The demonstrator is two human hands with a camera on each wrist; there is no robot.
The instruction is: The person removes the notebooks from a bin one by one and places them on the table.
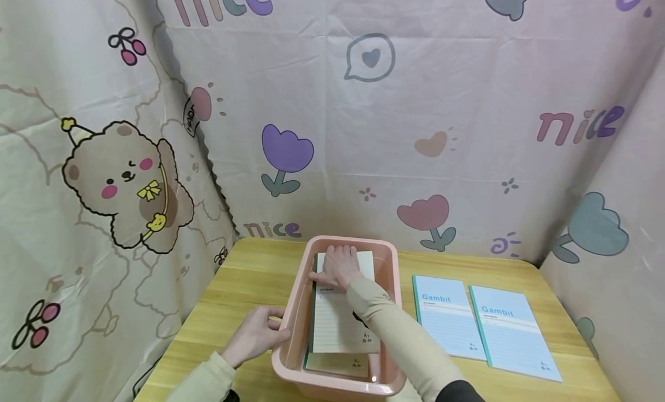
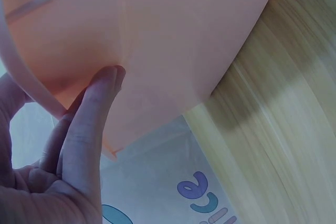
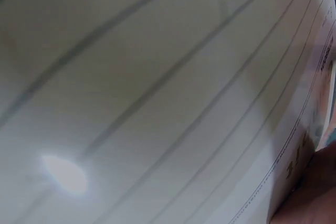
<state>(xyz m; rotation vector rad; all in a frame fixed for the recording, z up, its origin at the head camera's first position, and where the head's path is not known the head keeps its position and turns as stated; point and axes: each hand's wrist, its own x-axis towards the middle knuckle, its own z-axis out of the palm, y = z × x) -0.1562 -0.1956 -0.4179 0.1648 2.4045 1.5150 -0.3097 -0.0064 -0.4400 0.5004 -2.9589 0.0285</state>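
Note:
A pink plastic bin point(image 1: 290, 298) stands on the table and holds notebooks. My left hand point(image 1: 256, 334) pinches the bin's left rim; in the left wrist view its fingers point(image 2: 86, 124) lie along the outer wall. Inside the bin, my right hand point(image 1: 337, 267) rests on the upper part of a pale lined notebook point(image 1: 340, 327), the thumb spread toward its left edge. A tan-covered notebook point(image 1: 332, 363) shows from under its lower end. The lined cover point(image 3: 157, 93) fills the right wrist view, with part of the hand at the lower right.
Two light blue notebooks point(image 1: 448, 318) point(image 1: 516, 332) lie side by side on the wooden table point(image 1: 234, 280) to the right of the bin. A printed cloth point(image 1: 332, 130) hangs behind the table and along both sides.

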